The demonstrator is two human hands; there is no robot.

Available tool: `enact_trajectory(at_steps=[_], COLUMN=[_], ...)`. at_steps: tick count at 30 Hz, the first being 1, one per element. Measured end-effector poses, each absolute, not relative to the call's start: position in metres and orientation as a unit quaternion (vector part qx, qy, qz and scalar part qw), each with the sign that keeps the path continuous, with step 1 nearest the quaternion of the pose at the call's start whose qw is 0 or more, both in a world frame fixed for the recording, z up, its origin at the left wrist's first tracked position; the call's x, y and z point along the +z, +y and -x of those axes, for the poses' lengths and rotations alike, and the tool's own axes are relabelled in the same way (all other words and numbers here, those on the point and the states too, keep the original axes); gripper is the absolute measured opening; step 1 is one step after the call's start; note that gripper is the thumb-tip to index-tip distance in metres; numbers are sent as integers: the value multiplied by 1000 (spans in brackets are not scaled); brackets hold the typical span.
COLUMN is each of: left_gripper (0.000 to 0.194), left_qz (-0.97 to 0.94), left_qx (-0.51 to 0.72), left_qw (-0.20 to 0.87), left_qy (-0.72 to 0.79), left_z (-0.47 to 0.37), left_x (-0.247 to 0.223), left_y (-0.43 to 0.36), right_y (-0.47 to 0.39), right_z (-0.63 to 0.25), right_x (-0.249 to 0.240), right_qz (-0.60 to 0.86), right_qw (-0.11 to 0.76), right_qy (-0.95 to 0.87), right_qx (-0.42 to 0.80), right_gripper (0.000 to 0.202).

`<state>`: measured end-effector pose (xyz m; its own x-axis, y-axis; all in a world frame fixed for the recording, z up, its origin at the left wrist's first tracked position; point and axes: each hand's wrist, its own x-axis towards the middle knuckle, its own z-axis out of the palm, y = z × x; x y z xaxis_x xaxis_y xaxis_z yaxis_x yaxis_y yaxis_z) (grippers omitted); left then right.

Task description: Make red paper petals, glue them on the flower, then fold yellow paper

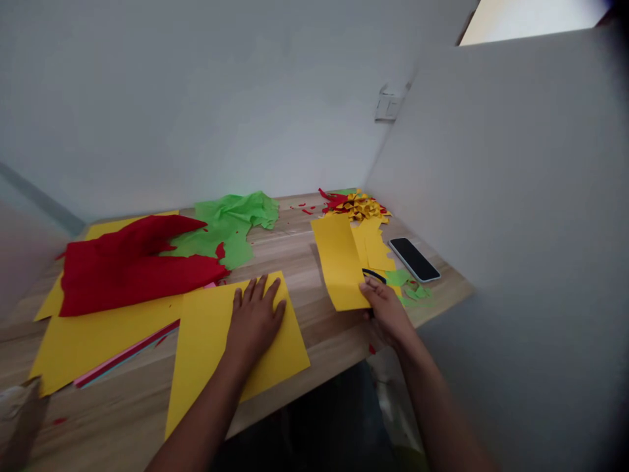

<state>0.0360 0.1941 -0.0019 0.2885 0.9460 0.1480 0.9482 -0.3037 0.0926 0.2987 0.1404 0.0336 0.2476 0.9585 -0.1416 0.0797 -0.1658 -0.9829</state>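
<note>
My left hand (256, 318) lies flat with its fingers spread on a large yellow sheet (204, 328) near the table's front edge. My right hand (386, 308) pinches the lower right corner of a smaller yellow piece of paper (339, 262), lifted at a tilt above the table. Behind that hand a black curved object (374, 275) shows in part; whether the hand touches it is unclear. Left of my left hand, red crumpled paper (132, 269) lies over more yellow sheets (98, 337). Green crumpled paper (236, 219) sits behind it.
A phone (414, 259) lies at the right table edge. Cut yellow pieces (371, 246), a pile of yellow and red curls (361, 206) and green scraps (415, 290) are near it. Thin coloured strips (128, 354) lie at the left. Walls border the table behind and at right.
</note>
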Motion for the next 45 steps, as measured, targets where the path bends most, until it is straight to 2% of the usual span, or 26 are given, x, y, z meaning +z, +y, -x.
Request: enact_trajectory(at_steps=[5,10,14,17,19,21,25,27,28,31,34,36,37,39,42,45], left_gripper=[50,44,36,40,47,55,87,80,76,53,28,35,49,87,92,78], left_qz=[808,812,834,845,837,819,814,812,815,846,837,739,653,545,470,412], left_qx=[-107,-140,-150,-120,-88,-49,-1,-13,-36,-163,-301,-419,-511,-626,-599,-520], left_qw=[6,6,12,10,-12,-38,-51,-24,-10,4,-3,-1,-6,-83,-330,-514], left_qy=[-579,-567,-530,-521,-540,-570,-578,-583,-579,-508,-457,-527,-559,-551,-558,-544], left_z=[-35,-34,-46,-51,-40,-15,50,70,74,75,74,76,77,77,60,33], left_x=[-3,1,17,34,42,44,24,12,8,17,53,81,92,102,91,73], left_y=[194,195,182,160,141,119,72,50,40,16,8,14,19,33,49,51], right_y=[176,200,202,184,162,133,77,56,47,26,16,19,25,39,61,71], right_z=[-322,-354,-369,-351,-326,-297,-246,-227,-218,-195,-189,-196,-201,-211,-219,-222], right_x=[45,39,41,43,43,41,35,30,28,29,49,68,77,87,78,53], right_qz=[641,726,782,783,739,624,441,407,400,396,391,406,433,509,502,493], right_qw=[475,435,387,366,344,325,198,163,161,196,256,327,373,447,538,566], right_qy=[-438,-440,-455,-489,-573,-704,-863,-887,-892,-891,-874,-832,-785,-653,-496,-421], right_qx=[415,301,181,114,86,93,145,145,135,102,130,191,238,337,461,510], right_gripper=[38,50,48,43,37,34,71,78,76,50,25,21,18,17,20,27])
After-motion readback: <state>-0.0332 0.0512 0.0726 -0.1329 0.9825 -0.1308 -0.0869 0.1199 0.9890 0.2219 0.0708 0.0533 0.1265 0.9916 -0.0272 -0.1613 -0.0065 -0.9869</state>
